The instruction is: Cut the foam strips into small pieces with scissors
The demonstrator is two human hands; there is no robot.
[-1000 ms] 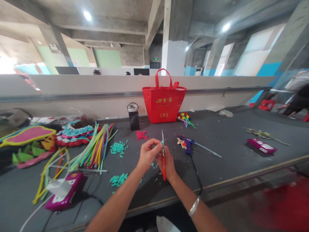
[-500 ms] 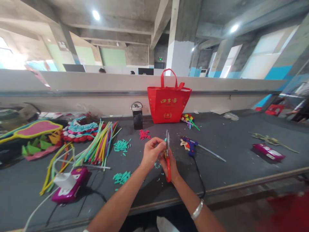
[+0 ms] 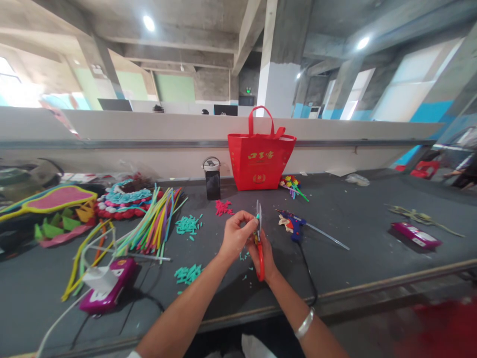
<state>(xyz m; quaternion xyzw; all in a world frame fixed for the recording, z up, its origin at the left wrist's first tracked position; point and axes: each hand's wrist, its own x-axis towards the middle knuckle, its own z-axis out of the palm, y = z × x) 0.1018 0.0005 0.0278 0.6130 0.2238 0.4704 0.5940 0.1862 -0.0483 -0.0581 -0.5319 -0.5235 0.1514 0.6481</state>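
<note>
Scissors [image 3: 260, 261] with red handles are gripped in my right hand [image 3: 265, 256], blades pointing up. My left hand [image 3: 238, 233] pinches a small teal piece [image 3: 257, 217], probably cut pipe cleaner, against the scissor blades; the fingers hide most of it. Below the hands lie a few tiny teal scraps [image 3: 245, 255]. To the left are two piles of short teal pieces, a farther pile [image 3: 188, 224] and a nearer pile [image 3: 188, 273]. A small pile of pinkish-red pieces [image 3: 223, 208] lies beyond my left hand.
A bundle of coloured pipe cleaners [image 3: 158, 223] lies left, behind a purple power strip [image 3: 110, 288]. A black bottle [image 3: 212, 183] and a red bag [image 3: 261, 161] stand at the back. Right of my hands rests a blue glue gun [image 3: 296, 227] with its cord; farther right, another purple power strip [image 3: 415, 235].
Both hands and the scissors stay almost in place. My left hand has shifted very slightly to the right, and the teal piece shows a little lower by the blades.
</note>
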